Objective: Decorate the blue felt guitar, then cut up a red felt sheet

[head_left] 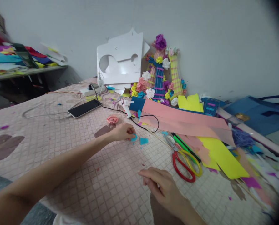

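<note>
My left hand (123, 131) reaches out over the table, fingers pinched on a small blue paper scrap (134, 137). A second blue scrap (143, 141) lies just to its right, apart from the fingers. A pink paper rose (112, 119) sits just beyond the left hand. My right hand (159, 184) rests near the table's front, fingers curled together; nothing shows in them. Red-handled scissors (183, 165) and yellow-handled scissors (192, 161) lie to the right of it.
A white glue gun (126, 106) with a black cord, a phone (84, 108) and a power strip (91, 90) lie further back. Pink paper sheets (184, 120) and yellow paper sheets (221, 156) cover the right side. Paper-flower models (161, 75) lean on the wall.
</note>
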A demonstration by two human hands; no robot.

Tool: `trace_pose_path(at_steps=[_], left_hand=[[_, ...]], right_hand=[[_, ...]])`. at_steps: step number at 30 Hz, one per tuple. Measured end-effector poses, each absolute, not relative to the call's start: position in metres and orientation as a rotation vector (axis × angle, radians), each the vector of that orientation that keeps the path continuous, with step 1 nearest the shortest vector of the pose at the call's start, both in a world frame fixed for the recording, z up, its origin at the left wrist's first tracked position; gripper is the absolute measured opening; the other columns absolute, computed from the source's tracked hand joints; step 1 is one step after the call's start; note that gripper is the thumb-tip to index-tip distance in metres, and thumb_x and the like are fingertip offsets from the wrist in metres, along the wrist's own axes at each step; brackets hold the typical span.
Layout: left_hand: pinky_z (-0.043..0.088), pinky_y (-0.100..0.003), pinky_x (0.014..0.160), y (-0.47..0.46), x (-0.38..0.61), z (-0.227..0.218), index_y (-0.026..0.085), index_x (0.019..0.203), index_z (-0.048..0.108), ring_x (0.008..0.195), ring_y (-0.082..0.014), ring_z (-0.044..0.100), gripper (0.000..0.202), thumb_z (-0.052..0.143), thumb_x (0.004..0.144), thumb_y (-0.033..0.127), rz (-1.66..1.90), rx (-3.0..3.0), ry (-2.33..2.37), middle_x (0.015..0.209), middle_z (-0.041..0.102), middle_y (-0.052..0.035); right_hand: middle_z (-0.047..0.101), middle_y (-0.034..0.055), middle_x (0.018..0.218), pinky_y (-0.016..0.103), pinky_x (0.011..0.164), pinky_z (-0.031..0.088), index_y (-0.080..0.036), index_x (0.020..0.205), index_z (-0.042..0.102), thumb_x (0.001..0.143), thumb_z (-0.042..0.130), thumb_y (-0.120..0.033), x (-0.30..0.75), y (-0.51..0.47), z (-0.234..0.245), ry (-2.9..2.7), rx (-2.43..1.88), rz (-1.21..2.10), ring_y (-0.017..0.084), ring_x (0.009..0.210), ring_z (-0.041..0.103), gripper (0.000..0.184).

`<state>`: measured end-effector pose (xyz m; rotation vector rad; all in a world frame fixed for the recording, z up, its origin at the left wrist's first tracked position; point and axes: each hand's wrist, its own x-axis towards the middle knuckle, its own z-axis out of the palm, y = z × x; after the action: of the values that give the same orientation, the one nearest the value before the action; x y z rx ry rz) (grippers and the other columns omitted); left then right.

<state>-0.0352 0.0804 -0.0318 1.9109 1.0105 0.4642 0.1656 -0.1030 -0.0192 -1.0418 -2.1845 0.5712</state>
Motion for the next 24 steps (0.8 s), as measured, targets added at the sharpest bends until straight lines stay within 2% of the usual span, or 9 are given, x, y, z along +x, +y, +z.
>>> trace_pose_path(at_steps=[3,7,14,22,24], left_hand=[[0.044,-0.02,0.049,0.08,-0.032,-0.033,0.013,0.08,0.062,0.054,-0.0108,0.059,0.016,0.061,0.073,0.027,0.454,1.857,0.97,0.062,0.065,-0.0012],[0.042,-0.02,0.053,0.078,-0.033,-0.03,0.013,0.073,0.063,0.057,-0.0102,0.056,0.01,0.061,0.07,0.022,0.511,1.92,0.999,0.063,0.064,-0.0009],[0.043,-0.022,0.055,0.074,-0.043,-0.027,0.016,0.1,0.063,0.06,-0.0101,0.055,0.03,0.058,0.076,0.033,0.658,2.067,1.174,0.091,0.067,-0.005],[0.041,-0.023,0.055,0.072,-0.047,-0.02,0.018,0.084,0.063,0.058,-0.0101,0.051,0.02,0.052,0.082,0.034,0.85,2.031,1.241,0.076,0.064,-0.001],[0.04,-0.022,0.054,0.072,-0.045,-0.019,0.018,0.081,0.063,0.058,-0.0101,0.05,0.019,0.052,0.082,0.034,0.863,2.011,1.236,0.073,0.063,-0.0005]], right_hand=[[0.067,-0.0011,0.078,0.023,0.07,0.049,-0.025,0.113,0.06,0.092,0.044,-0.015,0.164,-0.103,-0.021,-2.168,-1.054,0.59,0.011,0.071,0.064,0.028],[0.067,-0.0013,0.075,0.022,0.068,0.049,-0.023,0.109,0.061,0.092,0.044,-0.016,0.164,-0.101,-0.022,-2.136,-1.079,0.595,0.01,0.067,0.063,0.025],[0.068,-0.001,0.073,0.021,0.064,0.048,-0.021,0.105,0.062,0.093,0.042,-0.018,0.166,-0.094,-0.017,-2.101,-1.1,0.602,0.01,0.065,0.063,0.024],[0.069,0.0006,0.078,0.023,0.063,0.047,-0.022,0.105,0.063,0.093,0.043,-0.018,0.203,-0.072,0.016,-2.196,-1.203,0.391,0.011,0.07,0.064,0.024],[0.07,0.0008,0.086,0.024,0.067,0.048,-0.023,0.103,0.064,0.093,0.044,-0.019,0.225,-0.052,0.028,-2.219,-1.279,0.318,0.012,0.076,0.065,0.023]])
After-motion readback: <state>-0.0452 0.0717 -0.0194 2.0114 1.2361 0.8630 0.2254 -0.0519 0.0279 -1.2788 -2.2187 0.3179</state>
